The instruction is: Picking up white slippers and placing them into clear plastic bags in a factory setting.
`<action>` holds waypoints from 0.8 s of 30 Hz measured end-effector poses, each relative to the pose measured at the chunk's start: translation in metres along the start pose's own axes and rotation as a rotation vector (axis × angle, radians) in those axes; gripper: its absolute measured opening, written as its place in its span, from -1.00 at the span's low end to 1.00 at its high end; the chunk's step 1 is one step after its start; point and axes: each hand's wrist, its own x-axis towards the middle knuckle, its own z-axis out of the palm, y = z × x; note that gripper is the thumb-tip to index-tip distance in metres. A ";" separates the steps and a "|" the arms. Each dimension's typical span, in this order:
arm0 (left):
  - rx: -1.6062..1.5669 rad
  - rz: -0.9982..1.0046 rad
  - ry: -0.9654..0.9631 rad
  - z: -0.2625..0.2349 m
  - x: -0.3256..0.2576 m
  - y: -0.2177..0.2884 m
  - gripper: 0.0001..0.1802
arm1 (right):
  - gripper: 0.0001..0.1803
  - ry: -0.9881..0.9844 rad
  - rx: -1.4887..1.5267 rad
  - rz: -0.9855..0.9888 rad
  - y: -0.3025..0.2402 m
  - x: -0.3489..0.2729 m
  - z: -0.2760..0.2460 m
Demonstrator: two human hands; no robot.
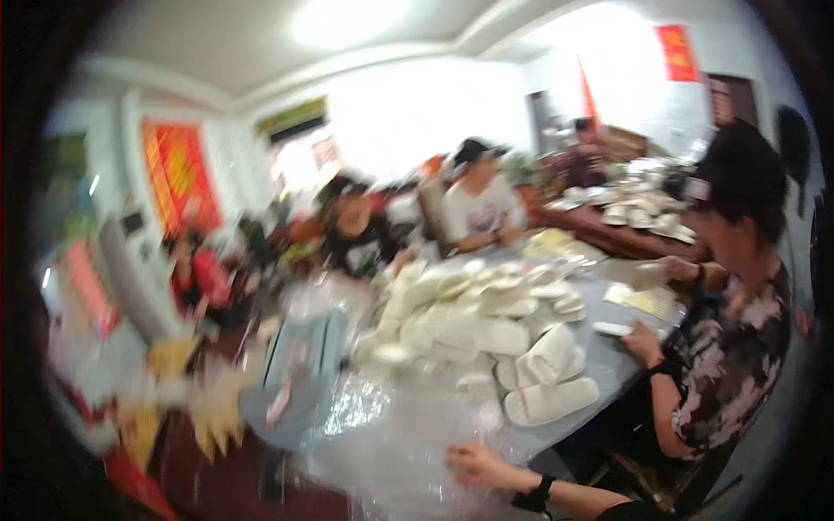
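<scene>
My right hand [480,467] reaches in from the lower right, with a black band on its wrist. Its fingers bend toward a spread of clear plastic film [382,451] at the near side of the table. Motion blur smears the fingertips, so I cannot tell whether they grip the film or only touch it. Just beyond this hand lies a white slipper [552,401], at the near end of a large heap of similar white slippers [460,321]. My left hand is out of view.
A person in a patterned shirt [725,365] sits at the right, holding a pale slipper-like piece. Two people sit across the grey-covered table [569,438]. A blue-grey flat box [304,352] lies at the left. Another slipper pile [647,204] stands on a farther table.
</scene>
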 end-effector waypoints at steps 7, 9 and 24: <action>0.092 0.302 0.042 0.002 0.162 -0.095 -0.58 | -0.52 0.079 -0.074 -0.019 0.001 -0.001 -0.011; 0.108 0.333 -0.020 -0.007 0.155 -0.110 -0.58 | -0.49 0.114 0.136 0.038 0.003 0.001 -0.013; 0.163 0.296 -0.296 -0.032 0.069 -0.137 -0.55 | -0.42 0.250 -0.329 0.106 -0.016 -0.021 -0.068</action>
